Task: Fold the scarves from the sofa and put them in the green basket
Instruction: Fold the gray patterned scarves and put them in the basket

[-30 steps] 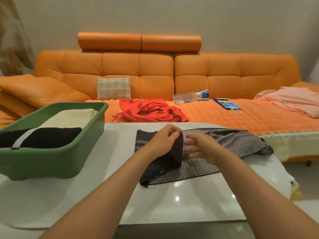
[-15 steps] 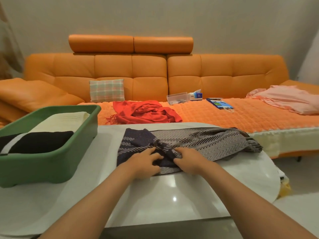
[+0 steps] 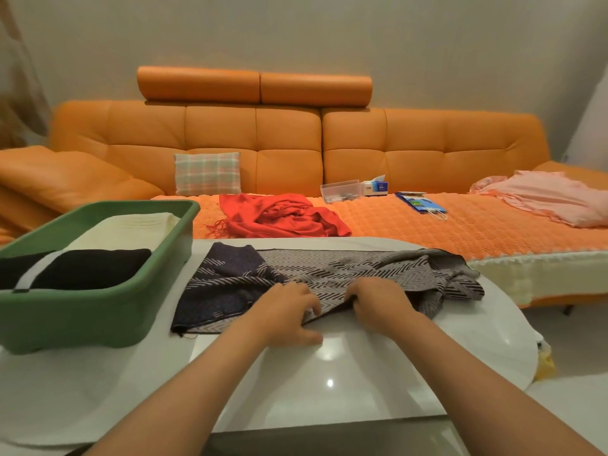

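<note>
- While the orange sofa [image 3: 286,143] filled the back of the view, the white tabletop [image 3: 329,373] in front of it carried the work; its glossy surface looked slick enough for cloth to slide when tugged.
- On the tabletop's left side stood the green basket [image 3: 82,311], holding a folded cream scarf [image 3: 131,225] and a folded black scarf [image 3: 92,264], with little room beside them, so a bulky fold might not sit flat.
- Just right of the basket, the grey-and-navy scarf [image 3: 362,268] lay across the tabletop, flat at its left end and bunched in wrinkles at its right end near the tabletop's edge.
- That rumpled end was the likeliest trouble: folded over as it lay, it would trap creases and leave a lopsided bundle, or it could slip off the edge.
- A red scarf [image 3: 283,215] lay in a heap on the sofa seat, not yet folded.
- At the scarf's near edge, the left hand [image 3: 286,311] pinched the cloth with curled fingers.
- Just beside it, the right hand [image 3: 378,301] gripped the same edge, fingers tucked into the fabric; an uneven pull between the two could skew the hem.
</note>
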`<state>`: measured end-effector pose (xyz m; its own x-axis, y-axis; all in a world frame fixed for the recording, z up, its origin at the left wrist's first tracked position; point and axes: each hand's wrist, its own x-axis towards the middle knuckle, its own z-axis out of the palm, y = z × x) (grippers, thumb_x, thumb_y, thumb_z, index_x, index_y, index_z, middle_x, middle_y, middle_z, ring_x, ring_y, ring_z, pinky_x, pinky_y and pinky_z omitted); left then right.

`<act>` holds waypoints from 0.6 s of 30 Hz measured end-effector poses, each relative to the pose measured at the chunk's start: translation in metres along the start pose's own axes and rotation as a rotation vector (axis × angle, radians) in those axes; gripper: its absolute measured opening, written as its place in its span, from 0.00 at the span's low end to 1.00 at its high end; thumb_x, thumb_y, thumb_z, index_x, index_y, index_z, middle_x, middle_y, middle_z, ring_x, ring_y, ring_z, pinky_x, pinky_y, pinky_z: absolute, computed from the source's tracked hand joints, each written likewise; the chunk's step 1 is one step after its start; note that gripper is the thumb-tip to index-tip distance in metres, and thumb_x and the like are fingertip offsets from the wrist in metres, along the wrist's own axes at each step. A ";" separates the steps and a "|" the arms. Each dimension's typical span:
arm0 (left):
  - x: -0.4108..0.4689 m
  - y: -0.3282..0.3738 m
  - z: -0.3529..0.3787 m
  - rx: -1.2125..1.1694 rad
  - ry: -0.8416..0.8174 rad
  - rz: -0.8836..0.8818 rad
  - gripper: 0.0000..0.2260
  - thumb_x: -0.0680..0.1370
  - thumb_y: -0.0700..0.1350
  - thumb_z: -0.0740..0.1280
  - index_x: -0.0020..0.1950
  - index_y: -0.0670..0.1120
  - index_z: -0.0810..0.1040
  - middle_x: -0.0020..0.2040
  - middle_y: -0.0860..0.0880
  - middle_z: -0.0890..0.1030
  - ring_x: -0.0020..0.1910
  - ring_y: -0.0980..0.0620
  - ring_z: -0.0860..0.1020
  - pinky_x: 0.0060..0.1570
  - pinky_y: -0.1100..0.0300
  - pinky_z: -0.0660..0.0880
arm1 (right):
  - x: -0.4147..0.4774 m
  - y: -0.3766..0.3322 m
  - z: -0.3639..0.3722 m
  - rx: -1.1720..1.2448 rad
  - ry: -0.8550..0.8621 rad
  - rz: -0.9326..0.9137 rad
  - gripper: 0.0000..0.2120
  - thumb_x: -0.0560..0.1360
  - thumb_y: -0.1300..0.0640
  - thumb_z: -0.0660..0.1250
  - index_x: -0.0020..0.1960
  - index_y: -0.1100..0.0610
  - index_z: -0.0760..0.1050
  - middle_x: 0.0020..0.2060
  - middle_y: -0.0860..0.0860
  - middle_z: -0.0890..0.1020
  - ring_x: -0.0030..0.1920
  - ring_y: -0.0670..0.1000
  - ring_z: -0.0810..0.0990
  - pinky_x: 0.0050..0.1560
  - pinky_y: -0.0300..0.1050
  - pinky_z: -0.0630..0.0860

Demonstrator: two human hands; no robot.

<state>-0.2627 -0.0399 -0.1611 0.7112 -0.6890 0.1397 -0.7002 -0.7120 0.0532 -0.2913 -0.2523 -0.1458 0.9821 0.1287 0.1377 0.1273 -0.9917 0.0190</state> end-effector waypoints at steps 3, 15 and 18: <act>0.003 0.006 -0.001 -0.070 0.063 0.042 0.08 0.72 0.48 0.66 0.48 0.51 0.81 0.45 0.51 0.81 0.46 0.48 0.78 0.44 0.56 0.73 | -0.006 0.001 -0.015 0.070 -0.022 -0.065 0.13 0.72 0.56 0.64 0.52 0.46 0.82 0.50 0.48 0.83 0.54 0.53 0.79 0.51 0.45 0.76; -0.025 -0.027 -0.020 -0.308 0.136 -0.282 0.05 0.76 0.46 0.65 0.43 0.56 0.75 0.39 0.58 0.77 0.41 0.56 0.75 0.44 0.58 0.72 | -0.008 -0.023 -0.006 0.223 -0.099 -0.176 0.12 0.74 0.49 0.64 0.54 0.45 0.81 0.57 0.46 0.77 0.60 0.49 0.75 0.59 0.45 0.72; -0.040 -0.048 -0.020 -0.200 0.040 -0.346 0.06 0.74 0.44 0.64 0.46 0.56 0.72 0.45 0.57 0.72 0.48 0.52 0.71 0.50 0.54 0.73 | -0.004 -0.032 -0.001 0.191 -0.240 -0.153 0.16 0.75 0.49 0.63 0.62 0.44 0.77 0.62 0.46 0.75 0.63 0.51 0.74 0.59 0.48 0.72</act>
<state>-0.2589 0.0243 -0.1494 0.9069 -0.4045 0.1181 -0.4210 -0.8580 0.2943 -0.2997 -0.2207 -0.1462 0.9516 0.2942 -0.0894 0.2767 -0.9462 -0.1678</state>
